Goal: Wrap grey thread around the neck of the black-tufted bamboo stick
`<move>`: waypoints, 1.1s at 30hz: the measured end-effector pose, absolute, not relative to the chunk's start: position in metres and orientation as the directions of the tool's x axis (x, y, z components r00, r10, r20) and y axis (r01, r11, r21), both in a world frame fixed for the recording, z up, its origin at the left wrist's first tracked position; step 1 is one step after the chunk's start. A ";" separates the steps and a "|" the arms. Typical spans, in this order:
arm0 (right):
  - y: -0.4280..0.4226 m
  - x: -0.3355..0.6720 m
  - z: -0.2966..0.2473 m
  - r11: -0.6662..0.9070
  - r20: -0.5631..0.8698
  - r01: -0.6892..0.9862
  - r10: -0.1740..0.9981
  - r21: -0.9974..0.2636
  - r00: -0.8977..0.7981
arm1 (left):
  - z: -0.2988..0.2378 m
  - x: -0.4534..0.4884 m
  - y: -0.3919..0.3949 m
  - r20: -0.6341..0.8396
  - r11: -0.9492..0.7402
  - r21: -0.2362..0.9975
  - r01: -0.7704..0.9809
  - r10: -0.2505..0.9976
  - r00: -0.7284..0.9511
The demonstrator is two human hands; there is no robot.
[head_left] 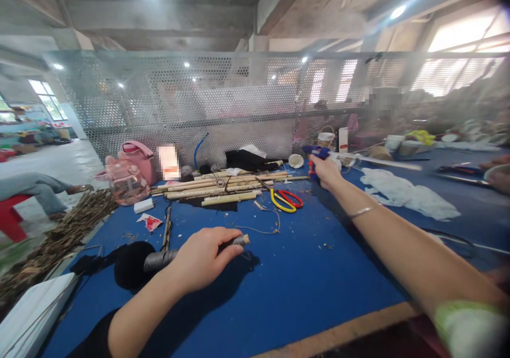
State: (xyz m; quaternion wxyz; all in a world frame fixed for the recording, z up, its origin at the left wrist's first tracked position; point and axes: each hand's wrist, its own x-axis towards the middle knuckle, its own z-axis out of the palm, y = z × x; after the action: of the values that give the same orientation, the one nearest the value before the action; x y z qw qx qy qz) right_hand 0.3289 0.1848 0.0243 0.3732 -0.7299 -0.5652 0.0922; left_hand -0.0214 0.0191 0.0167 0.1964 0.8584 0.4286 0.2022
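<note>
My left hand (205, 257) is closed round a stick wrapped in grey cord (159, 260), whose bare wooden tip pokes out past my fingers, low over the blue table (279, 283). My right hand (324, 169) reaches far across the table and grips a blue glue gun (316, 153) with a red trigger. A bundle of bamboo sticks (227, 185) lies between the two hands at the back. Scissors with yellow and red handles (285, 199) rest just right of the sticks.
A pink bottle (127, 180) and pink bag (139, 159) stand at the back left. Black yarn (129, 265) lies beside my left wrist. White cloth (402, 190) lies to the right. A perforated metal screen (239, 103) backs the table. Dry twigs (59, 230) pile at the left edge.
</note>
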 end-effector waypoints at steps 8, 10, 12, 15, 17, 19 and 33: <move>0.081 0.264 0.005 0.320 0.226 0.370 0.935 -0.872 -0.274 | 0.021 -0.023 0.062 -0.128 -0.449 0.678 0.582 0.707 0.695; 0.067 0.261 0.007 0.385 0.238 0.386 0.895 -0.839 -0.376 | 0.018 -0.022 0.063 -0.120 -0.408 0.727 0.552 0.716 0.688; 0.062 0.261 0.008 0.426 0.234 0.409 0.867 -0.807 -0.440 | 0.014 -0.021 0.061 -0.110 -0.375 0.760 0.530 0.730 0.675; 0.062 0.265 0.006 0.495 0.225 0.462 0.822 -0.736 -0.523 | 0.011 -0.021 0.060 -0.118 -0.363 0.761 0.538 0.739 0.664; 0.064 0.267 0.003 0.563 0.253 0.461 0.778 -0.686 -0.575 | 0.010 -0.021 0.060 -0.123 -0.378 0.739 0.558 0.738 0.663; 0.065 0.268 0.001 0.608 0.290 0.456 0.753 -0.650 -0.591 | 0.010 -0.021 0.061 -0.131 -0.396 0.712 0.580 0.736 0.664; 0.062 0.265 0.010 0.609 0.286 0.544 0.775 -0.578 -0.564 | 0.009 -0.019 0.060 -0.141 -0.420 0.661 0.622 0.745 0.652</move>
State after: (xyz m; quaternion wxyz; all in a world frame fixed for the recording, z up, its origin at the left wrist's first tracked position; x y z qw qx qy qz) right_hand 0.2648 0.0619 0.0100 0.2649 -0.3847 -0.8568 0.2184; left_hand -0.0190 0.0599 0.0095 0.3519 0.8380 0.4079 0.0872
